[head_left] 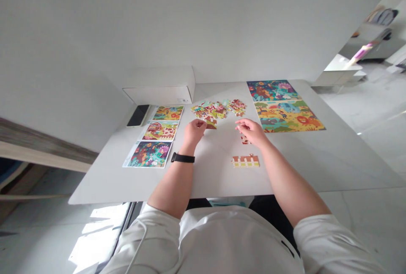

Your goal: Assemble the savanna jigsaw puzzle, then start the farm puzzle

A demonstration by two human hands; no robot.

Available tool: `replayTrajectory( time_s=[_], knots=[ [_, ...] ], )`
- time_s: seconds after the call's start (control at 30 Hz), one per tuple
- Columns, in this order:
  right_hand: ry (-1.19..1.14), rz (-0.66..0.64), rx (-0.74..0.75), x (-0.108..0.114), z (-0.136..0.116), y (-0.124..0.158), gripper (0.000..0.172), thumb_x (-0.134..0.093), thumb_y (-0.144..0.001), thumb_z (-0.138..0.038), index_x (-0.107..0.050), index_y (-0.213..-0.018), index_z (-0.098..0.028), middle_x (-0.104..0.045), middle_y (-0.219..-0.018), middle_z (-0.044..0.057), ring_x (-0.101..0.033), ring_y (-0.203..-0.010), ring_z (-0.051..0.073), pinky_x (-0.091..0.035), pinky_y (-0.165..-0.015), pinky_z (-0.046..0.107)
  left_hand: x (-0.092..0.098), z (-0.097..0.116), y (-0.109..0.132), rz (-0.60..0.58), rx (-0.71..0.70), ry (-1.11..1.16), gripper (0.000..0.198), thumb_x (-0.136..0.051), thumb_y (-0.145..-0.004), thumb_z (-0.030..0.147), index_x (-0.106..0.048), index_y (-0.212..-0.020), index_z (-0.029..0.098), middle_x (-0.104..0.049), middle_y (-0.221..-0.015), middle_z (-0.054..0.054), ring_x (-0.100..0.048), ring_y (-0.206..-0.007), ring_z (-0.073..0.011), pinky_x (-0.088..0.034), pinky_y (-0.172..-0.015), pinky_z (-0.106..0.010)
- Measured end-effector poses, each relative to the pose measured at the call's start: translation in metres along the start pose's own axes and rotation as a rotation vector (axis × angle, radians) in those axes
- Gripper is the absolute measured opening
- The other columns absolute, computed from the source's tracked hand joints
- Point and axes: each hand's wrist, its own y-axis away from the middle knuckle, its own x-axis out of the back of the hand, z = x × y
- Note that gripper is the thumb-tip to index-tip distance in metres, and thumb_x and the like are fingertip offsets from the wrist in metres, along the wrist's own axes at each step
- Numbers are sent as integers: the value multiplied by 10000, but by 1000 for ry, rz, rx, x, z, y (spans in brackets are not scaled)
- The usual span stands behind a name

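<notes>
Left hand (196,132): thumb and fingers pinched together at the edge of a brown-and-green puzzle section (211,125), at its 3 o'clock; from my remote feed I can't tell whether it grips that or only touches. Right hand (253,132): fingers loosely bent, thumb near index; I can't make out anything between the tips. A red-and-white piece (244,140) shows partly under it, 7 o'clock. Joined fence strip (245,162) lies flat near the right hand's 6. Main puzzle pile (211,109) sits at the left hand's 1 o'clock, smaller pile (237,107) at the right hand's 11. I log a three-picture sheet (160,131) at the left hand's 9, phone (138,115) nearer 10, white box (158,94) between 10 and 11. Animal-scene poster (287,115): right hand's 2. Black wristband (183,158) on the left wrist.
</notes>
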Motion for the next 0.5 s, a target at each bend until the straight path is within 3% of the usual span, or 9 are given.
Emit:
replayTrajectory(
  time_s=[0.13,0.23,0.37,0.5],
  knots=[
    [35,3,-41,0,1,0,278,-695,-891,-401,-769,-1122,-266,-822,-1023,52,-697,-808,191,-533,-603,257,25,-10,-13,23,89,-113,141,-726,-820,347,-781,-804,217,-750,-653,-58,-633,-577,-212,-451,-596,-296],
    [49,-2,-58,0,5,0,309,-687,-892,-422,-765,-1146,-263,-822,-1053,59,-677,-734,183,-525,-553,264,31,-16,-15,64,71,-305,137,-739,-824,324,-793,-890,216,-795,-843,-106,-723,-804,-284,-540,-745,-350],
    [105,33,0,-1,10,1,292,-667,-909,-410,-770,-1138,-262,-828,-1033,59,-668,-692,176,-542,-571,277,24,-11,-4,129,-91,-514,375,-705,-908,324,-755,-1266,221,-700,-1336,-162,-718,-1136,-323,-558,-1000,-413],
    [221,54,49,-2,11,2,263,-633,-934,-355,-787,-1137,-288,-833,-1009,42,-670,-667,184,-577,-633,320,7,4,13,-27,-213,-604,312,-618,-977,276,-776,-1244,252,-708,-1294,-136,-670,-1220,-322,-518,-1093,-428]
  ],
)
